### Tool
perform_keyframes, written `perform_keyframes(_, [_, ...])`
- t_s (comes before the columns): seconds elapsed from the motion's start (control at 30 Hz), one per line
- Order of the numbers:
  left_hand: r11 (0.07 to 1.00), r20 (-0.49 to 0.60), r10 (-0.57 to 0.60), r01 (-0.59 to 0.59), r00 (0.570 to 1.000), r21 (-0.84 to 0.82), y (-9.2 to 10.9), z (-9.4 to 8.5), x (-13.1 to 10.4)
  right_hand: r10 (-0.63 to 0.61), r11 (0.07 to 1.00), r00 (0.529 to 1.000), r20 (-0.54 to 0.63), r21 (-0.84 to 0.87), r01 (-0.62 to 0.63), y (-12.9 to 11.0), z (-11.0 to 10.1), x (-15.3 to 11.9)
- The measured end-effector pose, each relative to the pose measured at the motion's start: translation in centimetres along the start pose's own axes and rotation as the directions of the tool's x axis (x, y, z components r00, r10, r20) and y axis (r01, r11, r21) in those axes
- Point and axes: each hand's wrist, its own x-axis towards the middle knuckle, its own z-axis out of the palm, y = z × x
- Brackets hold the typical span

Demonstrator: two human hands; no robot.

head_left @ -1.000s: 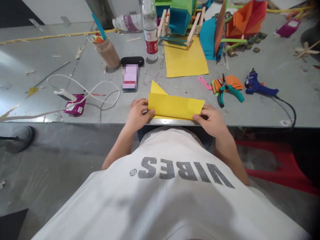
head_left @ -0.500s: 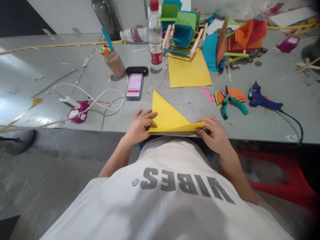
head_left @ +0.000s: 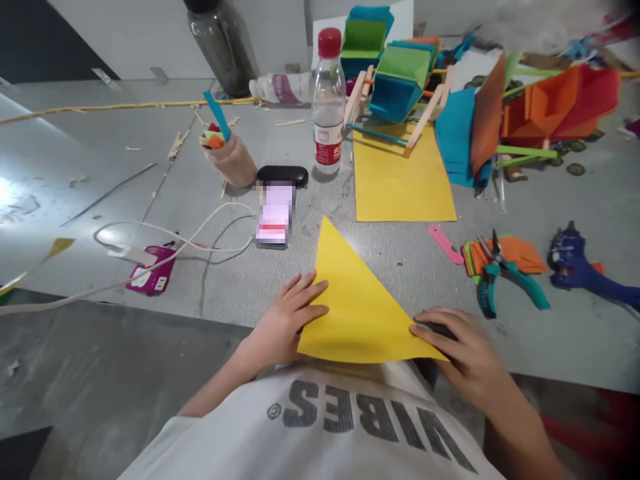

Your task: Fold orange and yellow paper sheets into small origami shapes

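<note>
A sheet of yellow paper [head_left: 360, 300], folded into a triangle, lies at the table's front edge with its point away from me. Its lower edge bows out over the edge, close to my shirt. My left hand [head_left: 287, 320] rests along the paper's left side, fingers stretched out and their tips on top of it. At the right corner, my right hand [head_left: 465, 347] has its fingers closed over the paper, the corner sticking out beneath them. Something dark shows between those fingers; I cannot make it out.
Behind the paper stand a red-capped bottle [head_left: 327, 113] and a phone [head_left: 275, 212]. A flat yellow sheet [head_left: 405, 190] lies under a paper-and-stick model [head_left: 400, 83]. Pliers [head_left: 515, 283], a pink cutter [head_left: 445, 244] and a blue glue gun [head_left: 575, 263] are to the right.
The yellow paper's lower strip, folded up before, now lies opened out into a larger triangle. My right hand has come down with its corner. The view has shifted, so things appear lower.
</note>
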Motion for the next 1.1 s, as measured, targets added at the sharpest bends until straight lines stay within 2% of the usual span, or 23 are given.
perform_keyframes(0.13, [1.0, 0.005, -0.004, 0.004, 1.0, 0.024, 0.6, 0.0, 0.2, 0.01, 0.999, 1.0, 0.002, 0.032, -0.01, 0.4, -0.2, 1.6])
perform_keyframes(0.27, [1.0, -0.085, -0.019, 0.018, 0.996, -0.005, 0.7, 0.5, 0.1, 0.016, 0.995, 1.0, -0.019, 0.095, -0.014, 0.2, -0.4, 2.7])
perform_keyframes(0.4, [0.997, -0.108, -0.062, 0.056, 0.992, -0.056, 0.4, 1.1, 0.1, 0.025, 0.992, 0.998, -0.061, 0.121, -0.018, -0.3, -0.4, 3.1])
perform_keyframes(0.63, [0.973, -0.179, -0.199, 0.171, 0.964, -0.156, -0.1, 1.3, 1.1, 0.106, 0.99, 0.99, -0.09, 0.097, -0.098, -0.6, 0.3, 3.5])
perform_keyframes(0.77, [0.975, -0.131, -0.179, 0.158, 0.975, -0.155, -0.5, 1.2, 1.5, 0.107, 0.99, 0.987, -0.117, 0.099, -0.096, -0.4, 0.7, 3.4])
perform_keyframes(0.87, [0.978, -0.156, -0.165, 0.141, 0.974, -0.155, -0.7, 1.3, 1.9, 0.116, 0.99, 0.983, -0.144, 0.103, -0.101, -0.2, 1.0, 3.2])
perform_keyframes(0.97, [0.964, -0.197, -0.244, 0.216, 0.95, -0.154, -0.6, 1.4, 2.6, 0.146, 0.985, 0.978, -0.148, 0.116, -0.129, 0.1, 1.1, 3.0])
perform_keyframes(1.1, [0.92, -0.226, -0.391, 0.376, 0.892, -0.108, -0.5, 1.5, 3.7, 0.188, 0.98, 0.974, -0.124, 0.096, -0.177, 0.3, 1.1, 3.4])
